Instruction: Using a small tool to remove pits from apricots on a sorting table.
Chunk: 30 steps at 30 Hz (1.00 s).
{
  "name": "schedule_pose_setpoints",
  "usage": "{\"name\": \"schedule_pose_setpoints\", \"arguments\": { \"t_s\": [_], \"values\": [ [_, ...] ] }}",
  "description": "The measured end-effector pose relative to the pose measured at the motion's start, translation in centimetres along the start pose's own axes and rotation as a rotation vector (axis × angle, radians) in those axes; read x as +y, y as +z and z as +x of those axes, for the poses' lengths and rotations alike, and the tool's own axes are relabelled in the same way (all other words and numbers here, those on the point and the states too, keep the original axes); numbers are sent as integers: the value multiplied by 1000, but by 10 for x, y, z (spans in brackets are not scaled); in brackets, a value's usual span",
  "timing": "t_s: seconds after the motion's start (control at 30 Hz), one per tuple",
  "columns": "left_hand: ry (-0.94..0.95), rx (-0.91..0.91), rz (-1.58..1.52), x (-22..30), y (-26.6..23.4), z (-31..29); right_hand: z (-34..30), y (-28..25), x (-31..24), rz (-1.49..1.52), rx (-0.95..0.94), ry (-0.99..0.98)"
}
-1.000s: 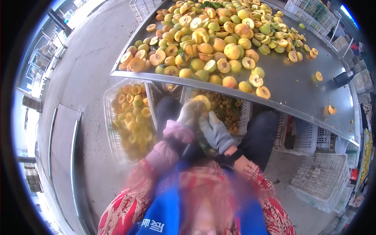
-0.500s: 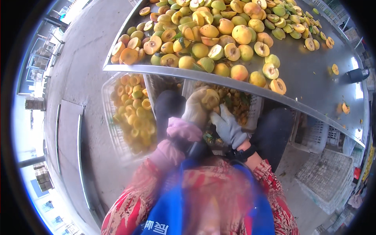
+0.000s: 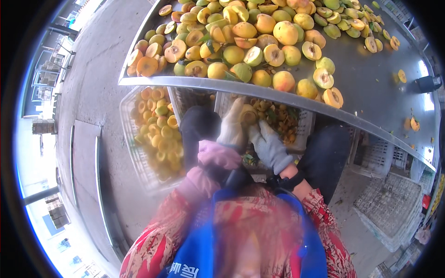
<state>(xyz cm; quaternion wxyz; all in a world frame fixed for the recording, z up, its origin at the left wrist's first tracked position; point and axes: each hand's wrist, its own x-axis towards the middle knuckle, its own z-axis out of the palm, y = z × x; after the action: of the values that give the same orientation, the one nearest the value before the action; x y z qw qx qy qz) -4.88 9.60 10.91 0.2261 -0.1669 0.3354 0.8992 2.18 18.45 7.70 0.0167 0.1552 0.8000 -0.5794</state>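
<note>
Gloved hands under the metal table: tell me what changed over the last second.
Little changed. Both hands keep gripping one yellow peach half, the pale-gloved left hand and the grey-gloved right hand closing together slightly, just under the steel table edge. The white crate of cut peach halves, the crate of pits and the fruit pile stayed put.

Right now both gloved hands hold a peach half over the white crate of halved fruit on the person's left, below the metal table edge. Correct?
Not quite. In the head view, the left hand and right hand hold the peach half over the middle crate of pits and scraps, not over the white crate of halved fruit, which stands to the left. The metal table edge is above them.
</note>
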Motion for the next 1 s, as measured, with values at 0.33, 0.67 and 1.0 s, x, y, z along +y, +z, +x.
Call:
{"name": "schedule_pose_setpoints", "arguments": {
  "t_s": [0.33, 0.67, 1.0],
  "values": [
    [37, -14, 271, -10, -42, 17, -6, -9, -28, 352, -204, 330],
    [-27, -161, 51, -10, -53, 21, -11, 10, -21, 78, 24, 14],
    [93, 138, 118, -6, -14, 5, -8, 11, -17, 84, 2, -33]
  ]
}}
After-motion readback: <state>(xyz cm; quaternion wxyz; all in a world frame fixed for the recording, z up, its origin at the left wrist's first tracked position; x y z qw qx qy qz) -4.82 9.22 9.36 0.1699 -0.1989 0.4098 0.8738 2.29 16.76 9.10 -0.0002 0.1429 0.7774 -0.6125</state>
